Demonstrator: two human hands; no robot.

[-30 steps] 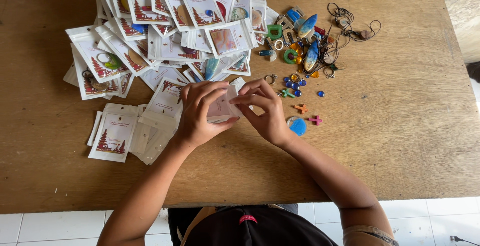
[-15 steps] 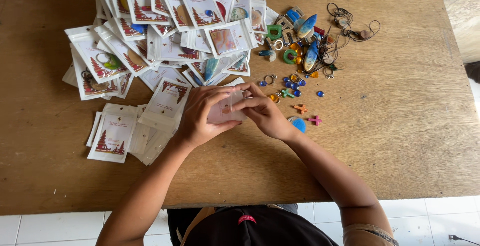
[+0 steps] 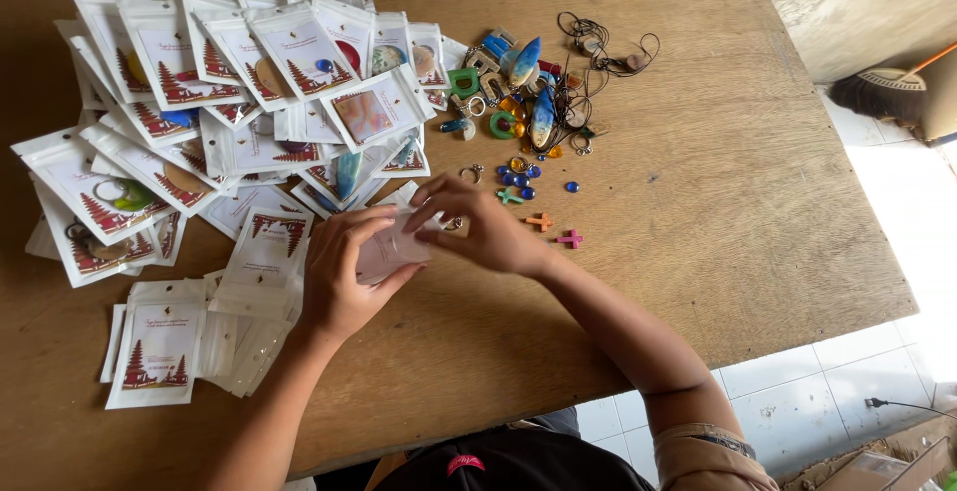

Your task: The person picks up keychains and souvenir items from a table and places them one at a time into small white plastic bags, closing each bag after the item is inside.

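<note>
My left hand (image 3: 344, 272) holds a small clear plastic pouch (image 3: 389, 248) above the wooden table (image 3: 698, 202). My right hand (image 3: 478, 227) pinches the pouch's upper right edge, fingers pressed together on it. What lies inside the pouch is hidden by my fingers. Behind the hands spreads a heap of filled white pouches (image 3: 229, 102) with red printed cards. A stack of flat empty pouches (image 3: 189, 336) lies left of my left wrist.
Loose trinkets (image 3: 528, 102) lie at the back right of my hands: blue beads, green rings, blue oval pendants, dark cords (image 3: 603, 42). Two small crosses (image 3: 555, 230), orange and pink, sit right of my right hand. White floor tiles (image 3: 797, 401) show beyond the table's right edge.
Both hands have stayed together on the pouch; the right hand's fingers have shifted along its upper edge. The blue piece that showed under my right wrist is covered now.
</note>
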